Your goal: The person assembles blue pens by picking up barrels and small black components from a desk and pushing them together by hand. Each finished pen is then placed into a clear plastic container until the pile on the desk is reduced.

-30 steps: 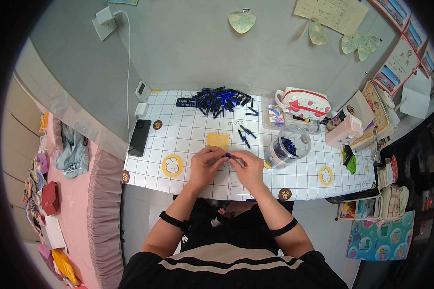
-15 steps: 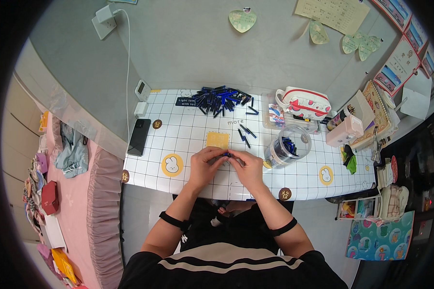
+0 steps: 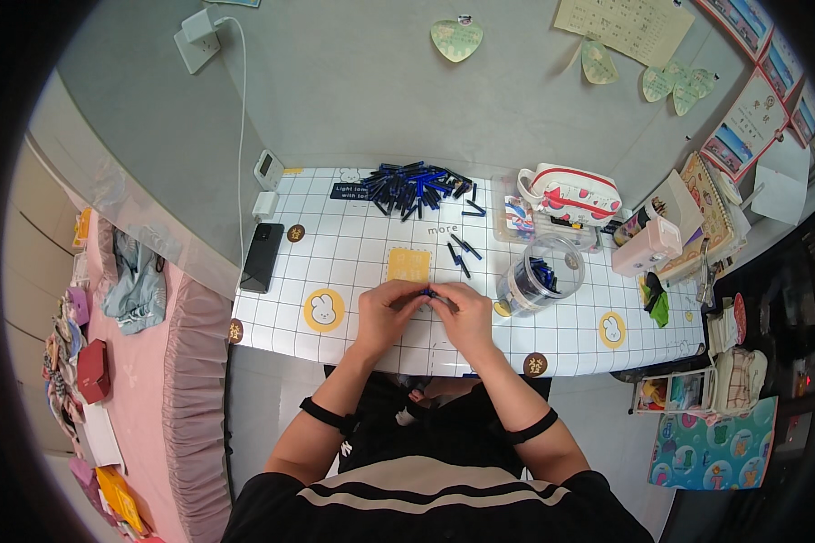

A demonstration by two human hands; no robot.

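Note:
My left hand [image 3: 388, 310] and my right hand [image 3: 465, 321] meet fingertip to fingertip over the near middle of the table. Both pinch a small dark blue ink cartridge [image 3: 427, 292], mostly hidden by the fingers. A few more blue and black ink cartridges [image 3: 460, 256] lie loose just beyond my right hand. Farther back, against the wall, is a large heap of them [image 3: 412, 188]. To the right of my right hand stands a clear plastic jar [image 3: 522, 288] with several cartridges inside.
A black phone [image 3: 262, 259] lies on the left of the gridded white table [image 3: 353, 244]. At the back right, a white and red pencil case [image 3: 572, 193] rests on a clear box. A pink holder [image 3: 647, 246] and notebooks stand farther right. A white cable hangs at the left.
My fingers have shifted slightly around the cartridge, with the left fingertips a little lower. Everything else on the table stays where it was.

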